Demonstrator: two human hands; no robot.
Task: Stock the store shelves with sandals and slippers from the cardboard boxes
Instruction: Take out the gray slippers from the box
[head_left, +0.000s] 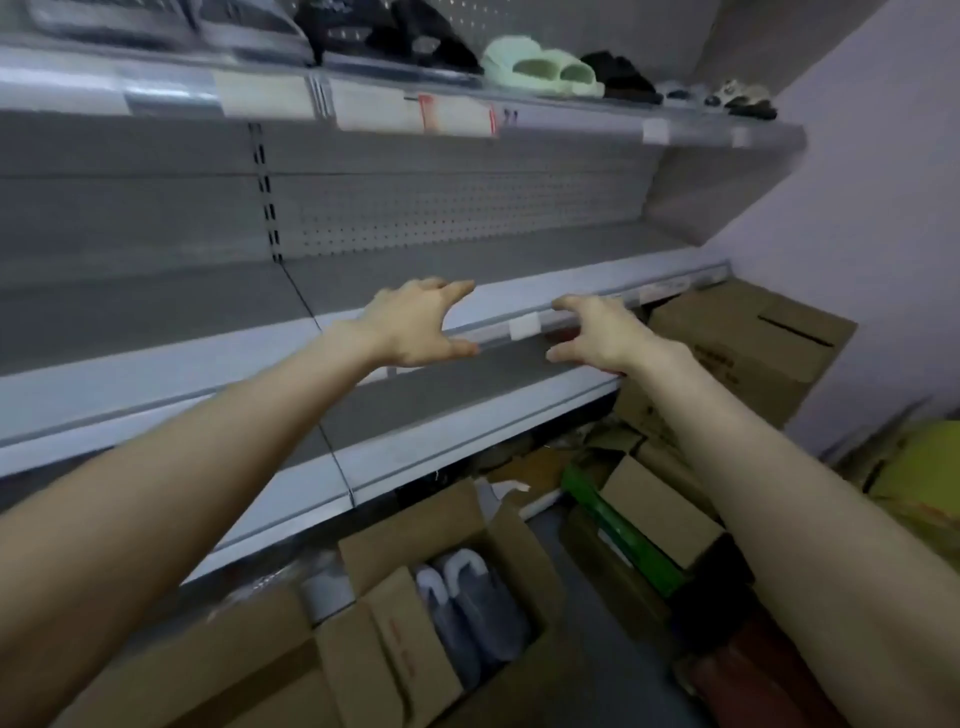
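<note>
**Both hands extended over the bare middle shelf (571, 288).** The left hand (415, 325) and the right hand (597, 335) are held with fingers spread and slightly hooked, and nothing is gripped by either. Whether the fingertips touch the shelf's front price rail (488, 330) cannot be told through the blur. The stock to be shelved, a pair of grey slippers (470, 608), is seen in the open cardboard box (410, 525) on the floor below the lowest shelf, well apart from both hands. Pale green slides (540, 70) and dark sandals are already set on the top shelf (727, 132). A closed carton (737, 332) is seen at the right. The step in hand is judged to be an empty-handed reach, no footwear being carried. The next move would call for both hands to be lowered into the box and a pair grasped.
</note>
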